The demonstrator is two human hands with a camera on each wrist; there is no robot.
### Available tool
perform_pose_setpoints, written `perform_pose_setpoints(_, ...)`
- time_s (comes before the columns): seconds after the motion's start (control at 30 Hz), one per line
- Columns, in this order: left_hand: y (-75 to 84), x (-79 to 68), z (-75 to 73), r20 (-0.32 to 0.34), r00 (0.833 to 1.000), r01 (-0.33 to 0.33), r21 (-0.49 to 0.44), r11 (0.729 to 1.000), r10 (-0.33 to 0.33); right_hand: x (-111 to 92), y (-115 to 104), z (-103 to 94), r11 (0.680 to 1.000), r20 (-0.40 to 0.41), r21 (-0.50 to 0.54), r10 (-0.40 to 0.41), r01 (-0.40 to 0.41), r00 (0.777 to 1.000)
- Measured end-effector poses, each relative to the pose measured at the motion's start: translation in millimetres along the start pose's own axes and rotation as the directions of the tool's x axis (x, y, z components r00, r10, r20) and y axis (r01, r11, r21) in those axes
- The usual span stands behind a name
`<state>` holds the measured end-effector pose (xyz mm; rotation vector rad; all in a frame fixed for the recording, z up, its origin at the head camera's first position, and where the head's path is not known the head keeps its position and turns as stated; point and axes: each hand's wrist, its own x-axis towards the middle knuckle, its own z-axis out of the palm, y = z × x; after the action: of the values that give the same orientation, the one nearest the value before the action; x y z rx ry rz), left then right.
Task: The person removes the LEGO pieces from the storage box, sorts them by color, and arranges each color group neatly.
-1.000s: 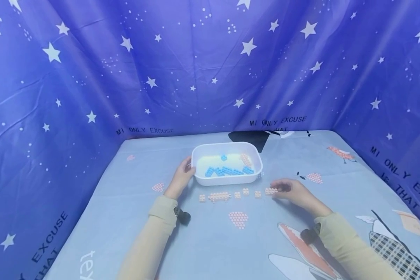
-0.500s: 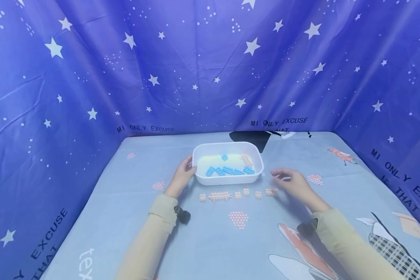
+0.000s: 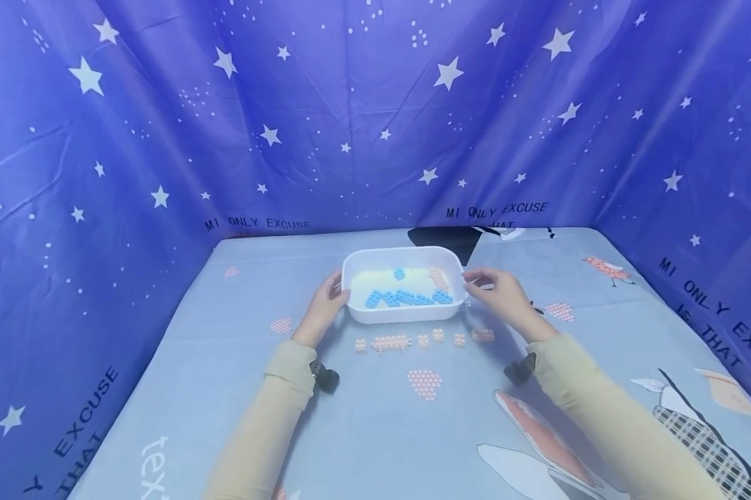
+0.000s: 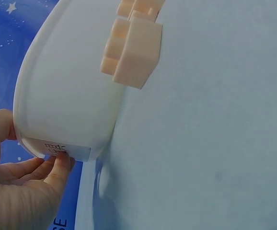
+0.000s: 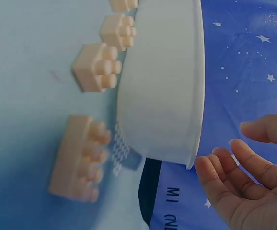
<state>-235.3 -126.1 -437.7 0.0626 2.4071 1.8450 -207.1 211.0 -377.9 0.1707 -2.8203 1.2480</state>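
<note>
A white plastic tub (image 3: 406, 314) stands on the table with several blue building blocks (image 3: 405, 298) and a peach block (image 3: 438, 278) inside. My left hand (image 3: 321, 309) grips its left end; in the left wrist view the thumb is at the rim and a fingertip lies on a printed label (image 4: 81, 151). Beside the right end is my right hand (image 3: 503, 295), thumb and fingers spread apart and holding nothing, fingertips right at the rim in the right wrist view. A row of peach blocks lies before the tub, including a long one (image 3: 391, 342) and the rightmost block (image 3: 483, 335).
The patterned light-blue cloth (image 3: 362, 430) covers the table. Purple star-printed curtains (image 3: 350, 104) hang close behind it and along both sides. A small bluish piece with a studded pattern (image 5: 121, 151) shows by the tub's right end.
My right hand has let go of the rightmost peach block, leaving it at the end of the row, and moved up and left to the tub's right end. My left hand stays on the tub.
</note>
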Motion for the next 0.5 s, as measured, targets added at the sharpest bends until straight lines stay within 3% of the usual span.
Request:
perform_pose_setpoints(0.23,-0.8,1.9,-0.7,-0.009,1.0,0.0,0.012,1.0,0.001,20.0,-16.6,5.0,1.0,0.019,-0.027,-0.003,0.004,1.0)
perform_pose_setpoints(0.5,-3.2,1.2,1.0,-0.013,1.0,0.004,0.008,1.0,-0.004,37.6,-30.7,21.6,0.991,0.06,-0.125,0.056,-0.048,0.997)
